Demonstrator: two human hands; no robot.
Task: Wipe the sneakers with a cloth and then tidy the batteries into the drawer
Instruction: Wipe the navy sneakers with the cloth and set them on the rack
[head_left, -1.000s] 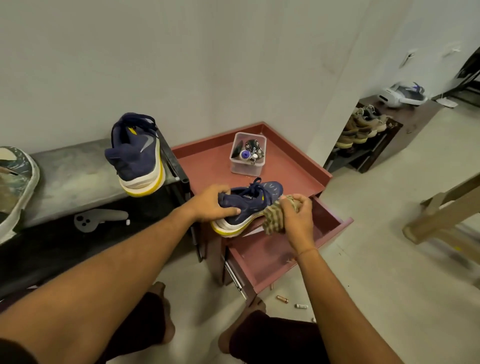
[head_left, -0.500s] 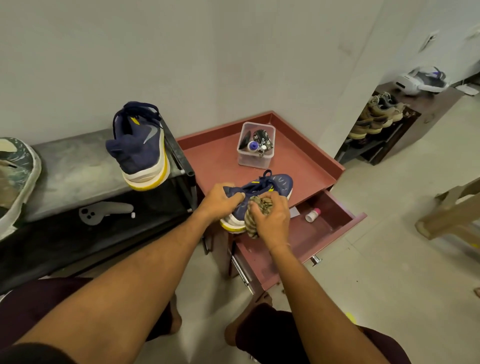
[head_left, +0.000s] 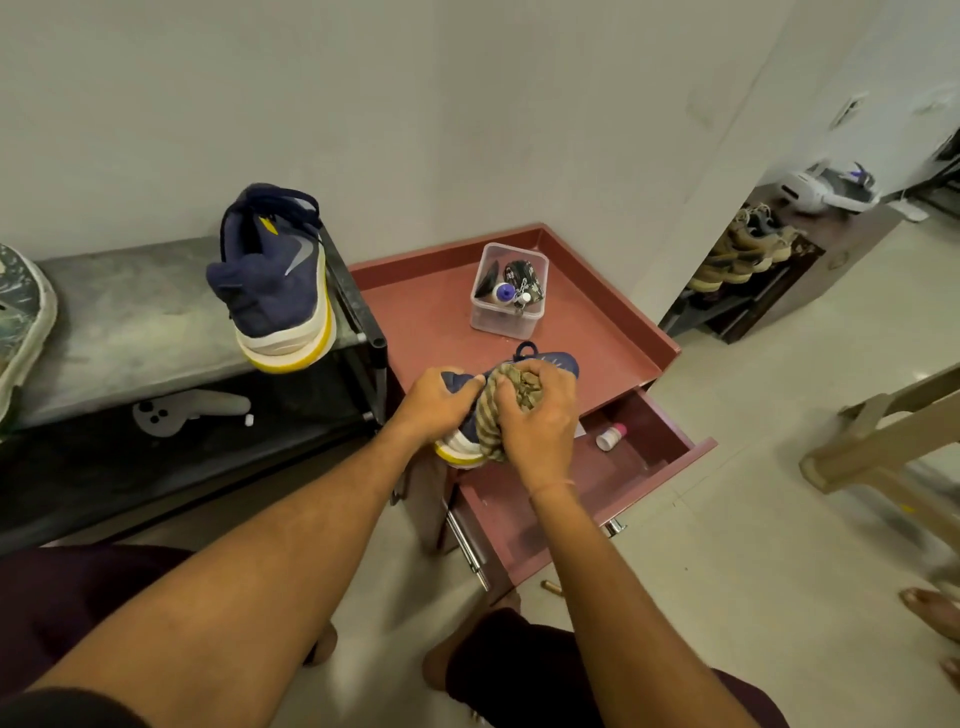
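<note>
Head view: navy sneaker lay at the cabinet top's front edge, long axis 7 to 1 o'clock. Left hand gripped the heel end; right hand, at its 3 o'clock, clutched the striped cloth against the upper.

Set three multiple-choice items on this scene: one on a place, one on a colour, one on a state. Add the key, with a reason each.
1. The clear plastic box stands:
A. on the floor
B. on a chair
C. on the red cabinet top

2. The lowest sole stripe of the sneaker on the grey bench is:
A. green
B. yellow
C. red

3. The drawer is:
A. pulled open
B. shut
C. lifted out

Key: 1 C, it sits there near the wall. 2 B, a yellow band runs under the white midsole. 3 A, a small bottle shows inside it.
</note>
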